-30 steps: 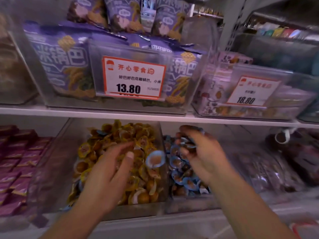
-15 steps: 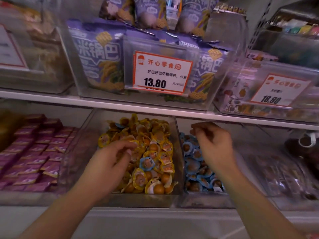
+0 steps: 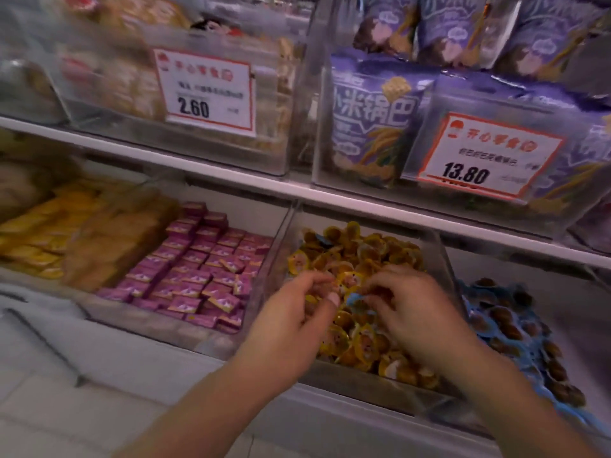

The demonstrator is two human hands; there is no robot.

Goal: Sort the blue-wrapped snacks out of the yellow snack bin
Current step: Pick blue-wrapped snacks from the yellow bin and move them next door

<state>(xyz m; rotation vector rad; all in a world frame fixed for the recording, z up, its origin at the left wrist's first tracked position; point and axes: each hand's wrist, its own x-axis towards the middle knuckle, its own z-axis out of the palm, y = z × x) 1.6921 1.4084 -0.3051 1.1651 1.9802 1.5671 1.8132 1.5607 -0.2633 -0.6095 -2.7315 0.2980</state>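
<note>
Both hands [image 3: 350, 302] (fingers curled) pinch at a blue-wrapped snack [image 3: 356, 297] in the yellow snack bin [image 3: 443, 259].

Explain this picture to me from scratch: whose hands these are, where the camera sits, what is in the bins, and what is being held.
No machine here: a person works with two bare hands, and the single camera is worn on their head, looking forward and down at shop shelves.

Both hands are in the clear yellow snack bin, which is heaped with small yellow-wrapped snacks. The right hand has its fingers curled around a blue-wrapped snack lying among the yellow ones. The left hand is beside it with curled fingers; blur hides whether it holds anything.

Right of that bin lies a pile of blue-wrapped ones. Left of it is a bin of small purple packets. On the shelf above stand purple bags and price cards reading 2.60 and 13.80.
</note>
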